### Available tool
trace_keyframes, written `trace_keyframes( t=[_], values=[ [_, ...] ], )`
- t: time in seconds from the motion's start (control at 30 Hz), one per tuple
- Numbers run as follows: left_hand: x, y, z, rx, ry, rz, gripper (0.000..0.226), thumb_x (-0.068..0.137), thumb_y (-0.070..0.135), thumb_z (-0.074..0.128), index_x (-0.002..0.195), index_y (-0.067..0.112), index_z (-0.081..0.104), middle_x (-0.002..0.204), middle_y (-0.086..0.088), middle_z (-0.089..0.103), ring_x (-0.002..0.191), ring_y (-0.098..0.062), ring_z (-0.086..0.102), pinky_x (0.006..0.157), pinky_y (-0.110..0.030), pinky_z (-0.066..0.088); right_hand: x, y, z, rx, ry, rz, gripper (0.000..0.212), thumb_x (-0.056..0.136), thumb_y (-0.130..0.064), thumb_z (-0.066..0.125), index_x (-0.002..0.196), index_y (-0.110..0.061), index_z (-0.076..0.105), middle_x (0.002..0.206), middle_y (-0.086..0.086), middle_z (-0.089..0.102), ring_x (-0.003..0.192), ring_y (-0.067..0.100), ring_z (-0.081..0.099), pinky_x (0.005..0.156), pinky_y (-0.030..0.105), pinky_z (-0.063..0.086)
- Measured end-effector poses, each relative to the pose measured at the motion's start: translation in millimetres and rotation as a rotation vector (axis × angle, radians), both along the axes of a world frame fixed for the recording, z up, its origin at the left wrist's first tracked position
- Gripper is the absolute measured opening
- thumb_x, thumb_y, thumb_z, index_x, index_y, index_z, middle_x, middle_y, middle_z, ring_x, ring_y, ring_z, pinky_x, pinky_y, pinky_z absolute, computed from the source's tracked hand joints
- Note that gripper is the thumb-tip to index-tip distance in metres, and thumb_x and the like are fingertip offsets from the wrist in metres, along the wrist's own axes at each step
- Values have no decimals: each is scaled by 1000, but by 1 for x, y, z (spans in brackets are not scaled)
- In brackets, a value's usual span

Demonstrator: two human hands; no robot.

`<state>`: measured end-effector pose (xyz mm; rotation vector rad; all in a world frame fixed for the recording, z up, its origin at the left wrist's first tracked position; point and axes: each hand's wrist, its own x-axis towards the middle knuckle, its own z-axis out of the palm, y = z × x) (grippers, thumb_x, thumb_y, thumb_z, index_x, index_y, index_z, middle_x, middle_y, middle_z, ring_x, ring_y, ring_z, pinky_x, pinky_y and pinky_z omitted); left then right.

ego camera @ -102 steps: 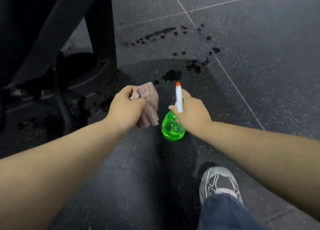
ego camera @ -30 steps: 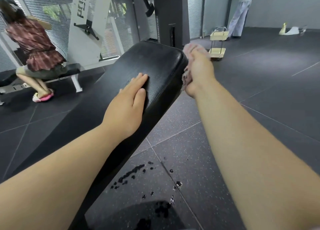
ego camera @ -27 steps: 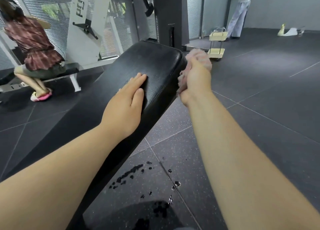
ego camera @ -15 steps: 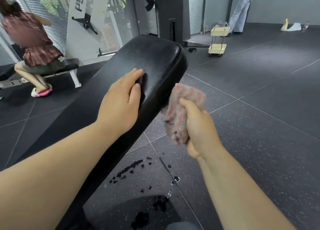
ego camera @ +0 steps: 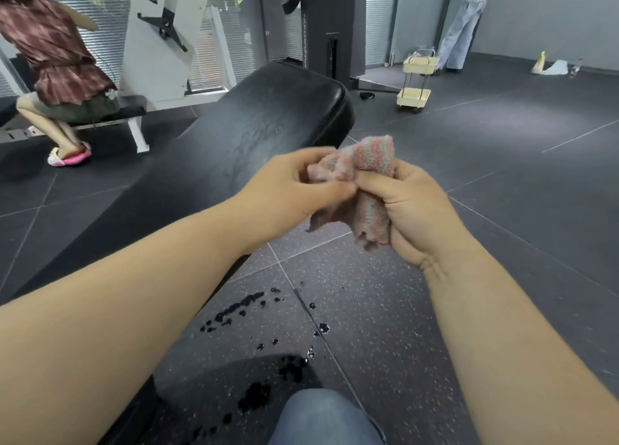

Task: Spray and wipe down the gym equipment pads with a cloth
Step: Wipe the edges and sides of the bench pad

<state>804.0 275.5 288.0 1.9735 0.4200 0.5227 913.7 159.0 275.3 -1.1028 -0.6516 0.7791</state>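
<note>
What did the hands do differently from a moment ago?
The left hand lifted off the black bench pad and came across to pinch the striped cloth. The right hand pulled the cloth away from the pad's edge, back toward the body, and now both hands hold it in the air. The pad, the wet spots on the floor and the cream cart stayed put.

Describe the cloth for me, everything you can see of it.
The cloth is a small, soft, towel-like rag with faded pink and grey-green stripes. It is bunched and folded, not spread flat. The right hand grips its middle in a closed fist, so one rounded end sticks up and a ragged end hangs below. The left hand pinches its left edge. It is held in the air just off the near edge of the black bench pad, not touching it.
</note>
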Motion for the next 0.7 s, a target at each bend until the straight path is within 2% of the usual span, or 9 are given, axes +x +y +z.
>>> trace_keyframes(
  t=[0.07,0.2,0.27,0.33,0.43,0.5,0.6,0.67,0.7],
  values=[
    [-1,-5,-3,38,8,80,16,82,22,78,94,13,72,79,-10,74,73,-24,69,73,-38,59,-1,3,0,-26,-36,-129,5,86,-5,69,91,-5,68,73,12,72,50,24,64,48,31,50],
    [1,1,-5,102,-57,432,27,71,30,86,68,17,61,63,-6,66,55,-22,60,58,-35,52,1,13,-13,-142,-276,-504,12,72,-11,82,74,-15,70,70,-1,73,67,12,67,74,44,61],
    [3,-6,-2,6,-111,444,26,75,27,83,73,9,64,68,-16,70,56,-24,62,57,-39,53,-11,18,-22,-122,-297,-515,15,77,-22,74,79,-9,67,73,7,70,68,13,62,75,46,59],
    [8,-18,4,-190,-163,318,29,85,25,70,85,-3,67,80,-26,70,64,-29,61,58,-39,49,-25,17,-28,-57,-264,-388,16,87,-22,64,94,-8,67,79,6,71,69,13,63,74,35,58],
    [12,-23,15,-330,-92,174,39,89,29,45,94,2,73,88,-12,75,72,-26,64,68,-35,46,-36,15,-29,74,-144,-220,28,84,-18,68,112,-17,66,102,9,73,94,31,69,90,43,55],
    [9,-16,21,-152,-51,178,38,93,23,40,86,16,76,85,1,77,73,-9,67,69,-20,47,-24,17,-28,122,-27,-308,16,86,-11,72,101,-15,69,92,7,74,85,24,70,85,38,57],
    [8,7,31,189,-127,353,29,96,22,46,93,30,73,93,14,75,72,7,60,72,-13,44,14,20,-11,64,-77,-647,18,86,-4,69,99,-16,64,79,-11,65,64,1,60,56,11,46],
    [12,27,30,391,-44,398,33,99,22,46,127,33,61,128,13,63,107,2,58,94,-18,40,44,30,8,-5,-242,-846,21,85,-4,63,96,-20,54,85,-13,57,69,-2,52,54,4,39],
    [16,36,26,474,51,378,41,101,23,45,142,31,48,146,9,48,130,-5,46,108,-21,31,54,40,18,-47,-338,-867,23,85,-2,59,95,-22,53,90,-11,58,74,0,53,58,3,39]
  ],
)
